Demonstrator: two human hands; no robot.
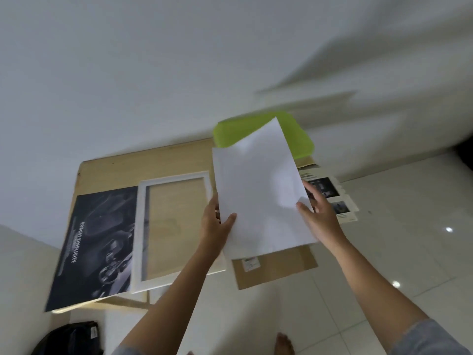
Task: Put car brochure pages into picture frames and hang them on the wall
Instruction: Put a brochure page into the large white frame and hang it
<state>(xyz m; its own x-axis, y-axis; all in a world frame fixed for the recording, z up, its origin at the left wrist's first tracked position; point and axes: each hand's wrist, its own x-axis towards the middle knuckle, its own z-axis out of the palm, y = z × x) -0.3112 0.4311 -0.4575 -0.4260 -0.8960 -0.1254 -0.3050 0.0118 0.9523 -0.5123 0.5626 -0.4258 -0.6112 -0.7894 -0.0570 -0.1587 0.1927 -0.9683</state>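
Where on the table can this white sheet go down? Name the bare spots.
Bare wood lies along the table's far edge, between the wall and the white frame. Inside the frame only wood shows. The left side is crowded: the dark brochure page butts against the frame. On the right, the sheet, held by both hands, hides the surface.

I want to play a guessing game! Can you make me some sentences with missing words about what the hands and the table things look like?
1. Both hands, left hand and right hand, hold a blank ____ sheet.
2. The empty white picture frame lies flat on the wooden ____.
3. The dark car brochure page lies to the ____ of the frame.
4. Behind the sheet sits something bright ____.

Missing words: white; table; left; green
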